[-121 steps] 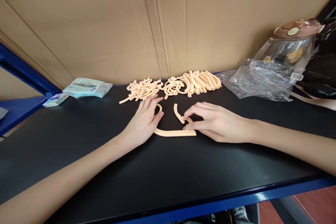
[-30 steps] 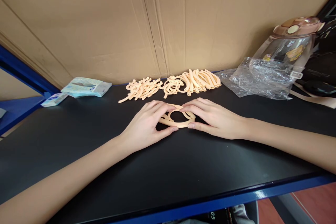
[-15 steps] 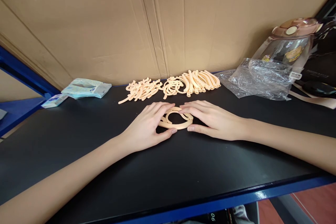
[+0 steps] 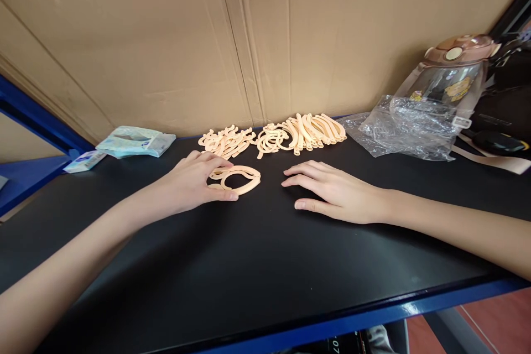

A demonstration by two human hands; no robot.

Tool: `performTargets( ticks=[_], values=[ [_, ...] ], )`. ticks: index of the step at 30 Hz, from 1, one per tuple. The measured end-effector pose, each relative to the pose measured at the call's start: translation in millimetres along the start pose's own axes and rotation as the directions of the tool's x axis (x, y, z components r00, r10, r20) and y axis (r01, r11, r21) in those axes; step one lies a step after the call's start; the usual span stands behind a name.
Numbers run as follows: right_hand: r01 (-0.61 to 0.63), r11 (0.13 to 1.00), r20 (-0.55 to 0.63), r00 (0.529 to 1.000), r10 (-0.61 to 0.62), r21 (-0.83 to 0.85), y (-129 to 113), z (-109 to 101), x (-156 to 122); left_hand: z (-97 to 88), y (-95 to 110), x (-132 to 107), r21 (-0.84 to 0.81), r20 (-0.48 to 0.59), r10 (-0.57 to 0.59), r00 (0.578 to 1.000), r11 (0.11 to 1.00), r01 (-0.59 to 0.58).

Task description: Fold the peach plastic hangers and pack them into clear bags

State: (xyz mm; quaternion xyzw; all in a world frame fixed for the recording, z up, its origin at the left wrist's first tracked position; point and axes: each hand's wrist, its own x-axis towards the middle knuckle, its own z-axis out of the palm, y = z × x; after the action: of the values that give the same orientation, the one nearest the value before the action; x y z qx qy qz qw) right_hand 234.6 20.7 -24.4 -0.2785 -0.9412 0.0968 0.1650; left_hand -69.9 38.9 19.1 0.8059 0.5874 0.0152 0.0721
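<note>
My left hand (image 4: 199, 180) grips a peach plastic folding hanger (image 4: 249, 181), folded into an oval loop, with the thumb at its near side and the fingers over its far side. The hand covers the hanger's left part. To the right of it, apart from the hanger, my right hand (image 4: 327, 191) rests over the black table with its fingers spread and nothing in them. Behind the hands lie loose peach parts: a pile of slim hooked pieces (image 4: 227, 141), several curved ring-like pieces (image 4: 271, 139), and a row of thicker curved arms (image 4: 317, 131).
A tissue pack (image 4: 135, 141) and a small packet (image 4: 85, 161) lie at the left. On the right, clear plastic bags (image 4: 415, 127) lie before a strapped water bottle (image 4: 452, 77), with a black bag (image 4: 504, 105) beside it. Cardboard (image 4: 166, 38) stands behind the table (image 4: 257, 271).
My left hand has moved left with the hanger. My right hand has come off the hanger and stays about where it was.
</note>
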Motion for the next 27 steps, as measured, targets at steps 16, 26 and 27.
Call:
performTargets(
  ticks=[16, 26, 27],
  values=[
    [0.006, 1.0, 0.003, 1.0, -0.006, -0.014, 0.0, 0.1, 0.1, -3.8, 7.2, 1.6, -0.069, 0.02, -0.131, 0.991, 0.989, 0.132],
    [-0.003, 1.0, 0.008, 1.0, 0.004, -0.014, 0.3, 0.6, -0.4, 3.0, 1.5, 11.1, 0.021, -0.324, -0.113, 0.939, 0.992, 0.126],
    [-0.002, 1.0, 0.009, 1.0, 0.002, -0.015, 0.4, 0.7, -0.4, 5.7, -0.8, 12.1, 0.062, -0.318, -0.094, 0.944, 0.991, 0.12]
  ],
)
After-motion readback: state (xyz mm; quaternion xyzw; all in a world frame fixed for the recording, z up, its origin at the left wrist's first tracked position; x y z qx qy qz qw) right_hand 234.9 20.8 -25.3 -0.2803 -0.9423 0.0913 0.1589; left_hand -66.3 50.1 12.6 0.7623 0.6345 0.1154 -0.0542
